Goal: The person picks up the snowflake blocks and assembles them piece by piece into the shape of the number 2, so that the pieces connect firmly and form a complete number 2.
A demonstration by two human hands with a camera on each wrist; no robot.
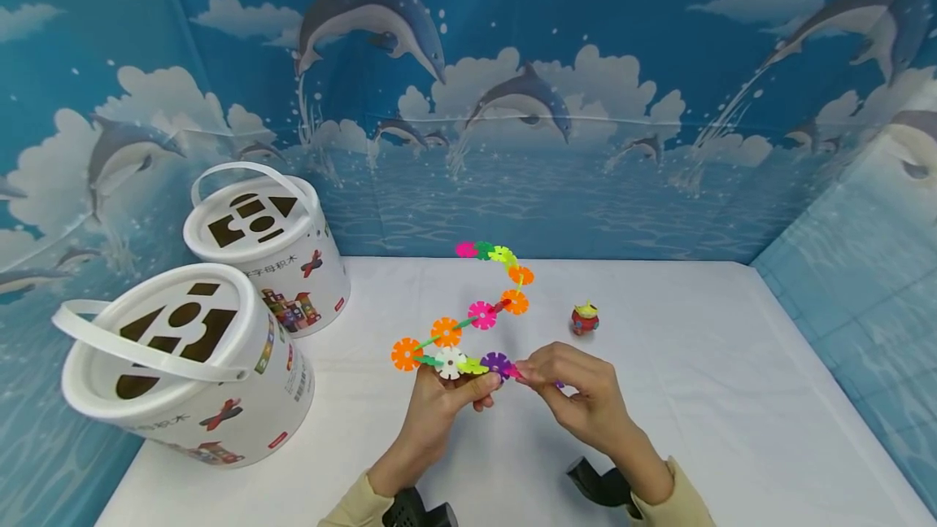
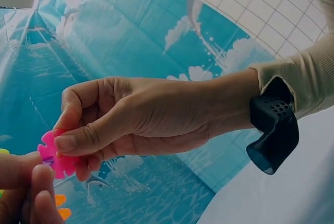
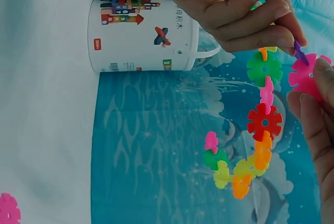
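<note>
A long chain of notched plastic flower discs in many colours runs from my left hand (image 1: pixel 442 409) up and over the table. The left thumb and fingers pinch a purple disc (image 1: pixel 496 363) at the chain's near end, beside a white disc (image 1: pixel 450 363). My right hand (image 1: pixel 581 397) grips a pink disc (image 2: pixel 63 160) between thumb and fingers, its edge meeting the purple one. In the right wrist view the purple disc (image 3: pixel 300 52) shows edge-on against the pink. Further along hang a red disc (image 3: pixel 264 122) and a green disc (image 3: pixel 264 68).
Two white lidded buckets (image 1: pixel 281 429) with shape cut-outs stand at the left. A small red and yellow toy figure (image 1: pixel 585 319) is on the white table behind the right hand. One loose pink disc (image 3: pixel 8 209) lies on the table. A dolphin-print curtain (image 1: pixel 468 185) hangs behind.
</note>
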